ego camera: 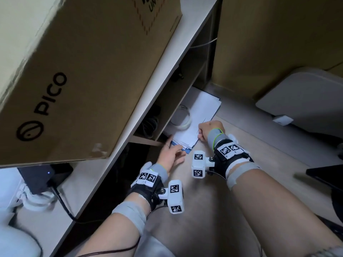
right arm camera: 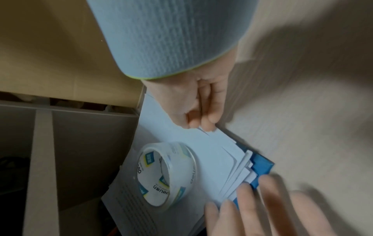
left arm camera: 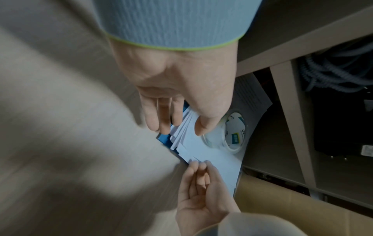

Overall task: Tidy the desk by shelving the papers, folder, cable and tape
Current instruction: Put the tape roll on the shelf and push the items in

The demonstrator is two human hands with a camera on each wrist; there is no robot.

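A stack of white papers (ego camera: 200, 112) lies on a blue folder (ego camera: 187, 150) on the desk, its far end under the shelf (ego camera: 167, 62). A clear tape roll (ego camera: 181, 118) sits on the papers. Dark coiled cable (ego camera: 150, 125) lies in a shelf compartment. My left hand (ego camera: 174, 153) has straight fingers against the stack's near corner, with the thumb on the top sheet (left arm camera: 201, 148) beside the tape (left arm camera: 230, 135). My right hand (ego camera: 201, 135) is curled at the stack's right edge and pinches the sheets (right arm camera: 201, 153) between thumb and fingertips (right arm camera: 206, 126). The sheets are fanned unevenly over the folder (right arm camera: 260, 167).
A large PICO cardboard box (ego camera: 74, 71) stands on the shelf top and overhangs it. A black adapter (ego camera: 44, 179) with its lead sits at the lower left. A pale grey rounded object (ego camera: 306, 101) and a dark object (ego camera: 326, 175) lie to the right.
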